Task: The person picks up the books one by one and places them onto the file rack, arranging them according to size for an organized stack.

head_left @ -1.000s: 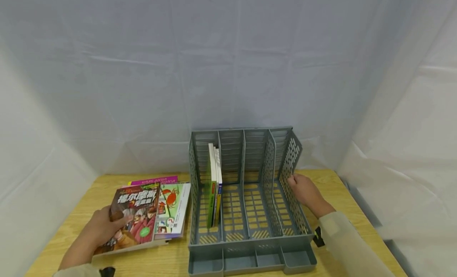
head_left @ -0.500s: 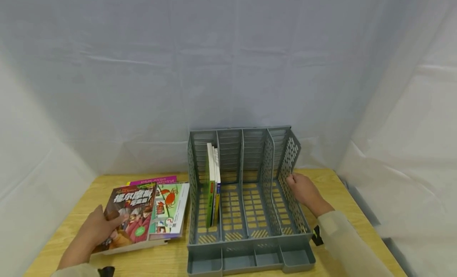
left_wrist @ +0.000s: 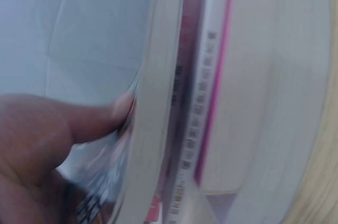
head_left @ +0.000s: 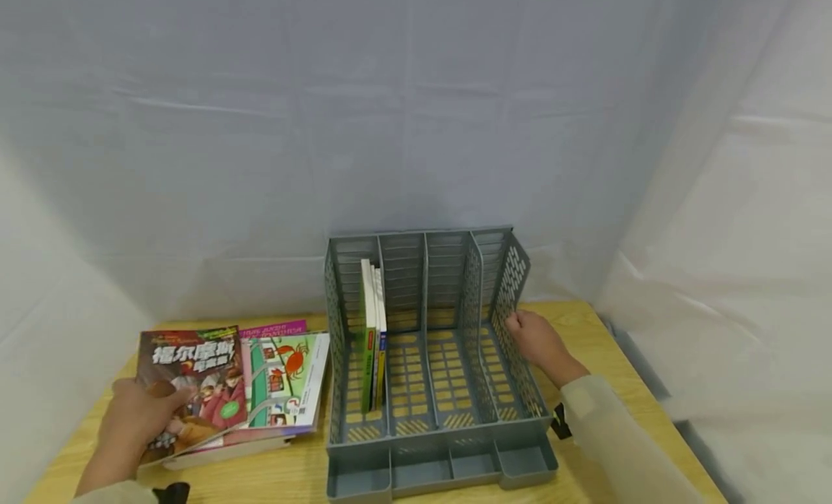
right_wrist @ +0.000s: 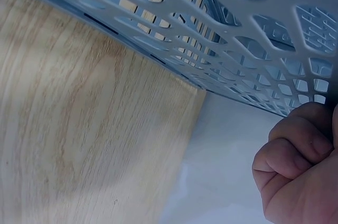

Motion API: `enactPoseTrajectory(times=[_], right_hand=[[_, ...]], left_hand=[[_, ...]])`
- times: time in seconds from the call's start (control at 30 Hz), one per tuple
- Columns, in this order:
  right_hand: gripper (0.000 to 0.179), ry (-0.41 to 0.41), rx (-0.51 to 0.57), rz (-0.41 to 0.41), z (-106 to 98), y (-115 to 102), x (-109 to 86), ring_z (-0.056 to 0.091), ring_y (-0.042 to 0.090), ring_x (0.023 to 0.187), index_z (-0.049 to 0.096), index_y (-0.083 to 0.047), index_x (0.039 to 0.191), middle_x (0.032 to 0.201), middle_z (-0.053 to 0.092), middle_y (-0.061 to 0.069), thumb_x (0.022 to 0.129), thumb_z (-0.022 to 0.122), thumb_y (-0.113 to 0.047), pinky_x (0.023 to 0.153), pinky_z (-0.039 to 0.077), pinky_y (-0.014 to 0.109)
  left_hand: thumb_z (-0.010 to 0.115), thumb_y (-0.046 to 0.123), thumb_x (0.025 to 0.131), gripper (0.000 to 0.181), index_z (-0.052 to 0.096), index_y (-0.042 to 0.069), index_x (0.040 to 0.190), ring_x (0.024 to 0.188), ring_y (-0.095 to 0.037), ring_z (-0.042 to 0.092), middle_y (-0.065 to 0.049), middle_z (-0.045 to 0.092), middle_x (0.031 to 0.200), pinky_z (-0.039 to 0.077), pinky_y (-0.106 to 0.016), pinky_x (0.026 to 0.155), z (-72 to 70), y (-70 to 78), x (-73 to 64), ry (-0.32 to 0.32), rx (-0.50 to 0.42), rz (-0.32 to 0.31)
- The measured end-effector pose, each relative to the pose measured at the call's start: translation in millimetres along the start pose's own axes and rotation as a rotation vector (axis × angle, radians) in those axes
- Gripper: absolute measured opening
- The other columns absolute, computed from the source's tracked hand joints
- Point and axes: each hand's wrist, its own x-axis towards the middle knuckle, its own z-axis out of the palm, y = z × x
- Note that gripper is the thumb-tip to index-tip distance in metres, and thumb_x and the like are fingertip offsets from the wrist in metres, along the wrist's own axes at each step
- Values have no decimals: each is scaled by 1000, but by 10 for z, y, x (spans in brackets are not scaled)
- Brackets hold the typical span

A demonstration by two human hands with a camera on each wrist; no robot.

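My left hand grips the left edge of a dark-covered book, its thumb across the cover. That book lies at the top of a pile of books, overlapping a book with a crab picture. In the left wrist view the thumb presses the cover beside the thick page block; the other fingers are mostly hidden. My right hand holds the front edge of the right side wall of a grey desk file organizer. Its curled fingers show beside the perforated wall in the right wrist view.
Several thin books stand upright in the organizer's leftmost slot, against a divider. Small trays run along its front. A magenta book pokes out behind the pile. The wooden table is bounded by white sheeting.
The dark-covered book has shifted left with my left hand, uncovering more of the crab book. The view has swung slightly right. My right hand keeps its place on the organizer wall.
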Motion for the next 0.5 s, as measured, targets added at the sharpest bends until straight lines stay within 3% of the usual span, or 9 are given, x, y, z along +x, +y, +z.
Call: enactPoseTrajectory(times=[0.07, 0.1, 0.17, 0.3, 0.43, 0.5], right_hand=[[42, -1, 1, 4, -9, -1, -3, 26, 18, 58, 34, -13, 73, 66, 38, 5, 112, 27, -28, 63, 28, 35], [42, 0, 1, 6, -14, -5, -4, 26, 18, 58, 34, -13, 73, 67, 38, 5, 112, 27, -27, 63, 28, 35], [41, 2, 3, 12, -24, -12, -6, 25, 18, 58, 34, -13, 73, 67, 38, 5, 111, 27, -27, 64, 27, 35], [40, 3, 8, 16, -29, -20, -9, 25, 18, 58, 33, -14, 73, 67, 37, 5, 111, 27, -27, 64, 27, 35], [40, 4, 26, 10, -8, -12, -6, 25, 18, 57, 32, -14, 73, 65, 37, 4, 111, 27, -27, 63, 27, 35], [40, 4, 36, 10, 6, -5, -4, 24, 18, 57, 31, -15, 73, 64, 36, 3, 111, 27, -27, 63, 27, 35]], left_hand=[[65, 45, 98, 95, 20, -28, 138, 102, -59, 55, -44, 50, 116, 45, -65, 83, -8, 36, -25, 159, -39, -1], [65, 44, 98, 89, 25, -26, 136, 104, -60, 52, -46, 44, 118, 46, -64, 80, -15, 54, -33, 229, -65, 8], [65, 39, 99, 75, 33, -20, 131, 98, -55, 54, -40, 49, 113, 45, -56, 70, -41, 108, -60, 348, -135, 48], [69, 38, 97, 56, 46, -7, 122, 84, -23, 55, -21, 56, 107, 40, -31, 62, -41, 302, -191, 532, -257, 131], [72, 31, 96, 50, 54, 11, 138, 90, 0, 56, -11, 64, 122, 46, -13, 75, 64, 594, -390, 687, -408, 227], [72, 28, 96, 55, 52, 18, 147, 98, 7, 57, -10, 64, 131, 47, -9, 83, 148, 712, -465, 727, -464, 304]])
